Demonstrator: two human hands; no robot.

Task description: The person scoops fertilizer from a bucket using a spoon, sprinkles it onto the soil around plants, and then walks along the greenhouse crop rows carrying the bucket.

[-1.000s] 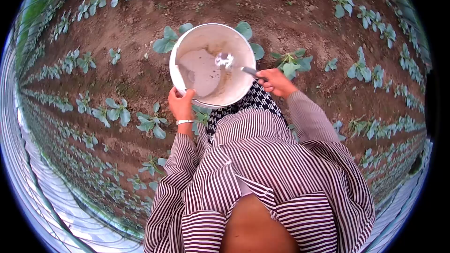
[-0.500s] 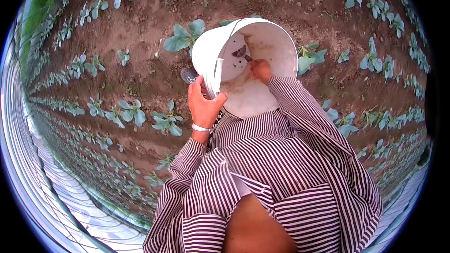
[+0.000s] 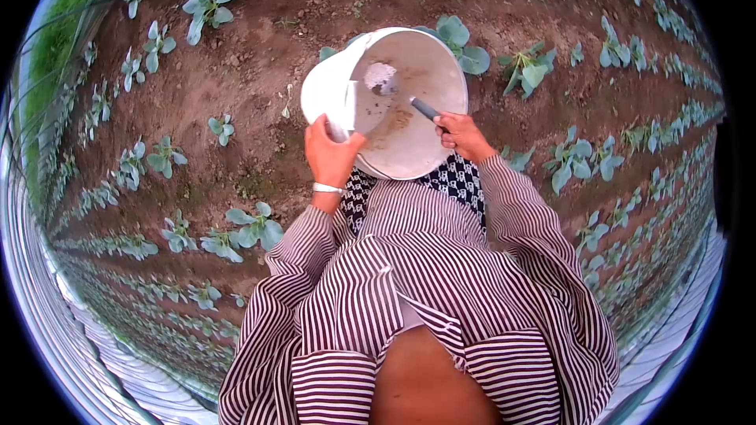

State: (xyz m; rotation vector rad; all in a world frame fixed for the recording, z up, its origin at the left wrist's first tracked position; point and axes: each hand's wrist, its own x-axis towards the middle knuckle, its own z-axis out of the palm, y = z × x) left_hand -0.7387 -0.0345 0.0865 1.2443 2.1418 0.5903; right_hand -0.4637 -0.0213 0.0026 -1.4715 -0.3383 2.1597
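Note:
A white bucket (image 3: 425,159) is tipped so that its mouth faces me, in front of my legs. My left hand (image 3: 331,156) grips its left rim, the thumb toward the opening. My right hand (image 3: 463,136) is closed around the dark handle of a small trowel (image 3: 425,109), at the right side of the bucket's mouth. The handle points into the bucket, and its blade seems to be inside, partly hard to make out. Near the blade lies a small heap of pale granules (image 3: 380,75), with dark specks around it. Brown stains mark the bucket's inner wall.
Rows of leafy green seedlings grow in brown soil (image 3: 260,55) on all sides. One large plant (image 3: 453,43) stands just behind the bucket, another (image 3: 529,69) to its right. Curved plastic sheeting (image 3: 47,267) borders the left, with grass (image 3: 67,8) beyond.
My right hand has drawn back from deep in the bucket toward its right rim, still holding the trowel. Pale granules now show inside. The bucket has shifted slightly left.

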